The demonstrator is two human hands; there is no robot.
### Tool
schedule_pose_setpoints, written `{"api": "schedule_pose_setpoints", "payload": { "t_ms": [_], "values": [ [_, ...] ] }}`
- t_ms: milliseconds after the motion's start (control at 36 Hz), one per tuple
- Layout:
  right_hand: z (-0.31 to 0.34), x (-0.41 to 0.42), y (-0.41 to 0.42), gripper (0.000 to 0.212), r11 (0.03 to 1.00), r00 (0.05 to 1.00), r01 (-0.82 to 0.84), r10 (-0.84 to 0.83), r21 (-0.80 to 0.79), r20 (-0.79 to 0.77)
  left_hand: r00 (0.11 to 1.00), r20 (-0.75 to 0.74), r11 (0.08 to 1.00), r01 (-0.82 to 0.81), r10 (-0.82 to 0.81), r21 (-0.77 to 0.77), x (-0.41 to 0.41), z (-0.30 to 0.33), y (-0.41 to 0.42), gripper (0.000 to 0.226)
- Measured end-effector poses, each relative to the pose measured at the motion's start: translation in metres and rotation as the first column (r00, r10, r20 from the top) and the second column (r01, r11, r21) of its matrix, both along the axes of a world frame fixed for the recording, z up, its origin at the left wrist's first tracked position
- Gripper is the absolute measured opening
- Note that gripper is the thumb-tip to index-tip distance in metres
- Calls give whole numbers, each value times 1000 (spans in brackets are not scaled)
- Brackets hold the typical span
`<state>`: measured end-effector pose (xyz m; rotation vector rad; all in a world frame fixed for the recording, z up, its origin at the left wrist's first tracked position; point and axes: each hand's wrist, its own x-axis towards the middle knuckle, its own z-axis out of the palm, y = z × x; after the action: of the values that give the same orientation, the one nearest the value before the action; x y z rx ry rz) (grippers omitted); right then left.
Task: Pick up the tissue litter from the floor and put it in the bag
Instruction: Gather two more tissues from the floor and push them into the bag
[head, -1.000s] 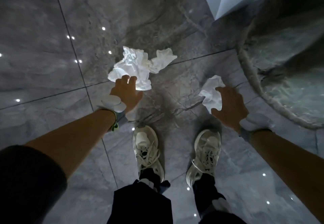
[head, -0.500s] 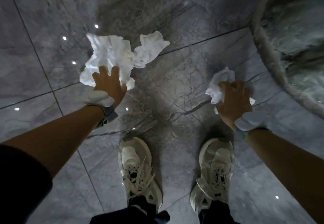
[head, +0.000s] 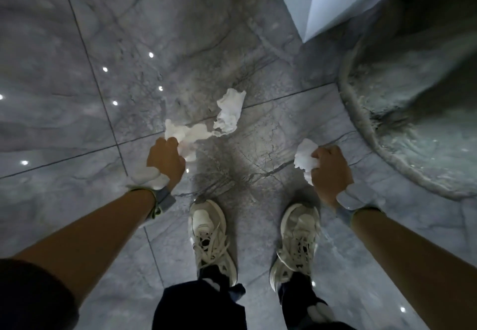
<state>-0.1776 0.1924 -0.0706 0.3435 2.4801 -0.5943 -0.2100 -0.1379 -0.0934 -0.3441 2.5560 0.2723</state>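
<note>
Left hand [head: 165,159]: fingers clenched on a crumpled white tissue wad [head: 184,133]. Right hand [head: 331,169]: fist closed around a second crumpled white tissue [head: 304,158]. A third loose white tissue [head: 229,111] lies on the glossy grey marble floor tiles [head: 77,97].

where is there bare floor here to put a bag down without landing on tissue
Bare tile lies far left of the left hand, past the grout line, and between the loose tissue and the white panel at top. Crowded: the middle strip, where the left hand's tissue, the right hand with its wad and both shoes sit. The rug fills the right.
</note>
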Motion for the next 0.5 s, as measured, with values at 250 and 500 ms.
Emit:
{"api": "schedule_pose_setpoints", "payload": {
  "t_ms": [250, 500],
  "values": [
    [163, -26, -22, 28, 1000, 1000, -3, 3, -17, 6, 995, 72, 994, -73, 67, 79, -3, 156, 36, 21],
    [323, -61, -39, 27, 993, 991, 37, -50, -109, -121, 1000, 1, 987, 3, -4, 158, -35, 313, 48, 19]
  ]
}}
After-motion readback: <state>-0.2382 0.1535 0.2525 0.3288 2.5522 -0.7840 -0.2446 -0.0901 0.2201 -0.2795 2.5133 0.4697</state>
